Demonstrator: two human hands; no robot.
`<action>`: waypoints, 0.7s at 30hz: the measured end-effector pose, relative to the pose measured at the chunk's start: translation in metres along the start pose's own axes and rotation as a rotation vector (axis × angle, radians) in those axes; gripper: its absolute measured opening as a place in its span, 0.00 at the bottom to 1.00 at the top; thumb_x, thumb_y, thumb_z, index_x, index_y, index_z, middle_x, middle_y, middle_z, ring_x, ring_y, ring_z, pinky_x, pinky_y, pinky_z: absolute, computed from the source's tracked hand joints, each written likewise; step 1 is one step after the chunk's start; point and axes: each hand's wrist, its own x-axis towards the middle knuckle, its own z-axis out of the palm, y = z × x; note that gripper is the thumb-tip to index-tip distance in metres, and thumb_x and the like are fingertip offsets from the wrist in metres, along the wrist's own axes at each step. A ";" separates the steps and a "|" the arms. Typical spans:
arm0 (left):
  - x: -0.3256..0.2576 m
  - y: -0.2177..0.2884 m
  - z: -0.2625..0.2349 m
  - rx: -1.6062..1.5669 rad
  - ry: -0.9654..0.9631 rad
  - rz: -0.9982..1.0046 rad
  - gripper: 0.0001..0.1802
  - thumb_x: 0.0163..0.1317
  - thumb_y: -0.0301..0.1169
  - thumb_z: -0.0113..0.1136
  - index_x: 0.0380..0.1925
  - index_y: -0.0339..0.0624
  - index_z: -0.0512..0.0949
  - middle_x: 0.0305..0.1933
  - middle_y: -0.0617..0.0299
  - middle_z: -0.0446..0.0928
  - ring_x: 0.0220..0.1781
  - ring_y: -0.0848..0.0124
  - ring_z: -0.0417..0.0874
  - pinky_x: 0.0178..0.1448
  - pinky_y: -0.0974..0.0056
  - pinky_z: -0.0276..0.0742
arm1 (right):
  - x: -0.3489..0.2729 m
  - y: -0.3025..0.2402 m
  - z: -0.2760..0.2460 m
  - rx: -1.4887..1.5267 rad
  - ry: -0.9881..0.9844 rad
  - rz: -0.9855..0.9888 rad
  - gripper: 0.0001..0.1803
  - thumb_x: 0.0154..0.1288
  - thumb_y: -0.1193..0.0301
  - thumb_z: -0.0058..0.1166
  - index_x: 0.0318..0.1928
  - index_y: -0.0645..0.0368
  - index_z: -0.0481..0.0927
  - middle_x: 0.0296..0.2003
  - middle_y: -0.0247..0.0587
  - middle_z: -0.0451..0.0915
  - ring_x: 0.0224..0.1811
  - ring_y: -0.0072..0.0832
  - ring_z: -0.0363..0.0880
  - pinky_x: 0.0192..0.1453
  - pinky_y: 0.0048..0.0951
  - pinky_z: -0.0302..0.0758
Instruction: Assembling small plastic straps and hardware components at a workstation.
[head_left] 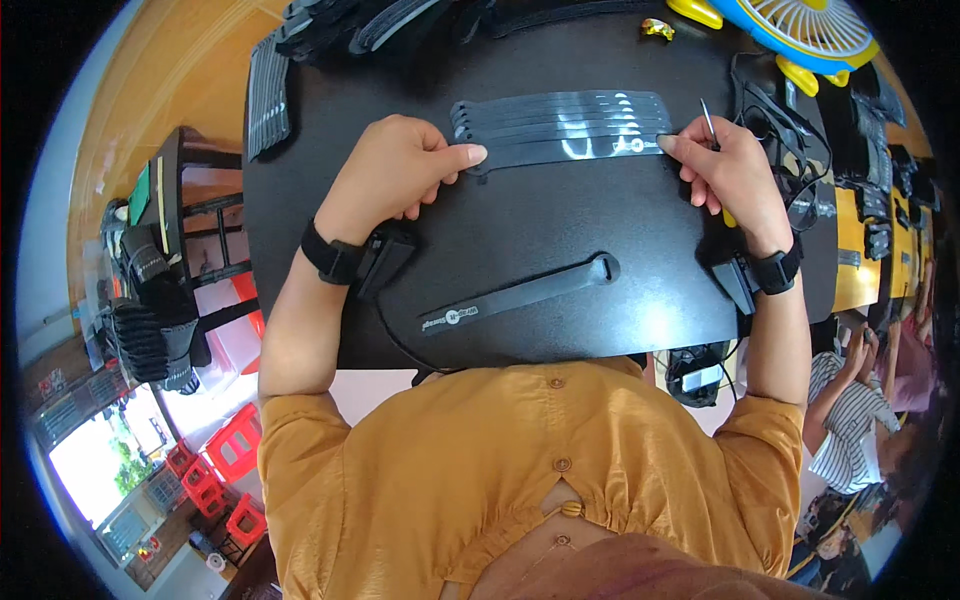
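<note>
A fan of several black straps (560, 128) with round looped left ends lies overlapped on the black table (480, 225). My left hand (408, 165) pinches the left end of the nearest strap between thumb and fingers. At that strap's printed right end, my right hand (728, 172) presses thumb against fingers. A slim tool with a pointed metal tip (707, 115) and a yellow handle is also tucked in my right hand, its middle hidden by the palm. Closer to my body, one loose black strap (530, 292) rests slantwise, its ring end to the right.
Bundled straps (268, 98) and a dark pile of them (390, 25) occupy the far left. A blue and yellow fan (800, 30) stands far right, beside a gold wrapper (657, 29) and black cables (790, 130). Another person in a striped top (850, 410) sits off to the right.
</note>
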 end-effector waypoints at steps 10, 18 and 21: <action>0.000 -0.007 0.010 0.019 0.124 0.114 0.29 0.63 0.54 0.63 0.18 0.37 0.79 0.12 0.65 0.71 0.11 0.76 0.71 0.15 0.71 0.64 | 0.003 0.000 0.001 0.039 0.014 -0.050 0.11 0.67 0.67 0.62 0.39 0.59 0.75 0.19 0.29 0.76 0.14 0.13 0.74 0.14 0.13 0.66; 0.003 -0.005 0.005 0.021 0.068 0.090 0.29 0.61 0.53 0.65 0.18 0.36 0.78 0.12 0.65 0.70 0.11 0.76 0.70 0.15 0.70 0.64 | 0.005 0.008 -0.004 0.157 -0.015 -0.035 0.11 0.71 0.63 0.58 0.40 0.58 0.76 0.20 0.29 0.77 0.15 0.12 0.75 0.14 0.13 0.66; 0.001 -0.006 0.004 0.017 0.067 0.087 0.28 0.62 0.51 0.65 0.18 0.37 0.78 0.12 0.65 0.70 0.11 0.76 0.70 0.15 0.70 0.64 | 0.006 0.016 -0.005 0.255 0.006 -0.062 0.14 0.75 0.59 0.52 0.43 0.59 0.76 0.21 0.30 0.78 0.16 0.12 0.76 0.15 0.12 0.67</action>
